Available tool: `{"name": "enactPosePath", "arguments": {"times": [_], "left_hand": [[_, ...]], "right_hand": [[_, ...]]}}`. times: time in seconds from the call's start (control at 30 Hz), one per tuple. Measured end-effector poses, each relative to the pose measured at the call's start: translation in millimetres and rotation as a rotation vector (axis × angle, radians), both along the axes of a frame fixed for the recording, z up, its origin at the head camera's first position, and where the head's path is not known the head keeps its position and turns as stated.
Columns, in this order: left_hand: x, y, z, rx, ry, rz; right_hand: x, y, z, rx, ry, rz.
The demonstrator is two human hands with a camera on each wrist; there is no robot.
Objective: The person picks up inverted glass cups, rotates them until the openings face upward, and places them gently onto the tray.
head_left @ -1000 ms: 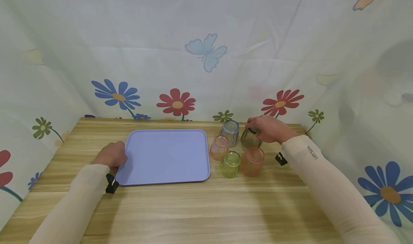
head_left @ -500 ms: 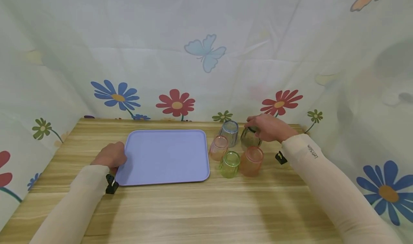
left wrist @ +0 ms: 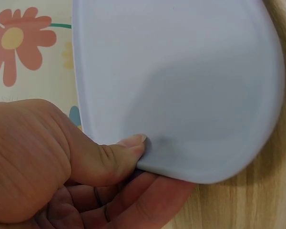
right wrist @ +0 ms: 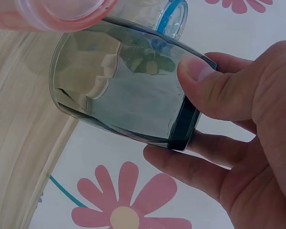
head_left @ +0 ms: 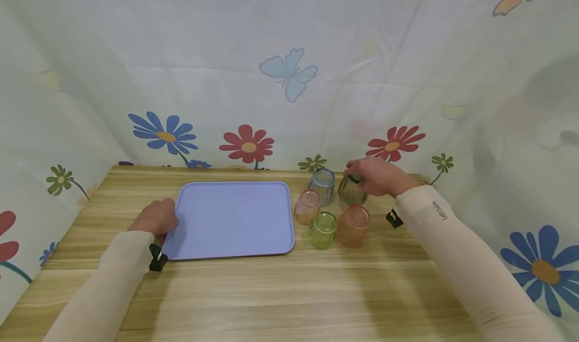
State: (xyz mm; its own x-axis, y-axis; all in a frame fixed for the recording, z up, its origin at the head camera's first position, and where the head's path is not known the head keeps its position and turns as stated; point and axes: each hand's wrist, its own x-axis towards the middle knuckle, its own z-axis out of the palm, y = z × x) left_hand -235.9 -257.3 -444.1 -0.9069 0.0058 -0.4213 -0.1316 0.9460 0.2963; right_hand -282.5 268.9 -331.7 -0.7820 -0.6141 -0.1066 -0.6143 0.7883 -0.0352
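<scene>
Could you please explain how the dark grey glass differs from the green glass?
Colour: the dark grey glass is smoky, while the green glass is yellow-green.
Contact: the right hand grips the dark grey glass; no hand touches the green glass.
Place: the dark grey glass is farther back than the green glass.
Both are see-through.

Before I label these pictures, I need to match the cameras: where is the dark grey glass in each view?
Head: right of centre, the dark grey glass sits below the fingers of the right hand.
Left wrist: not in it.
Right wrist: just above centre, its base gripped at right.
Shared landmark: the wooden table, in all three.
</scene>
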Motion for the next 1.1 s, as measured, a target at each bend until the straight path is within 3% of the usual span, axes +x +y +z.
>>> {"name": "enactPosePath", "arguments": {"times": [0.37,0.67,1.1], "left_hand": [[-0.1,-1,-4.5,-0.004,-0.008,0.006],[-1.3,-3,-7.0,-0.011,-0.003,-0.008],[-1.2,-2,-1.2,-0.016,0.015,-0.032]], "right_hand": [[1.2,1,5.4,-0.001,-0.008,-0.029],[-0.2,2,11.2,-0.009,-0.002,-0.007],[-2.2,0,16.9,0.011,-0.026,-0.035]]}}
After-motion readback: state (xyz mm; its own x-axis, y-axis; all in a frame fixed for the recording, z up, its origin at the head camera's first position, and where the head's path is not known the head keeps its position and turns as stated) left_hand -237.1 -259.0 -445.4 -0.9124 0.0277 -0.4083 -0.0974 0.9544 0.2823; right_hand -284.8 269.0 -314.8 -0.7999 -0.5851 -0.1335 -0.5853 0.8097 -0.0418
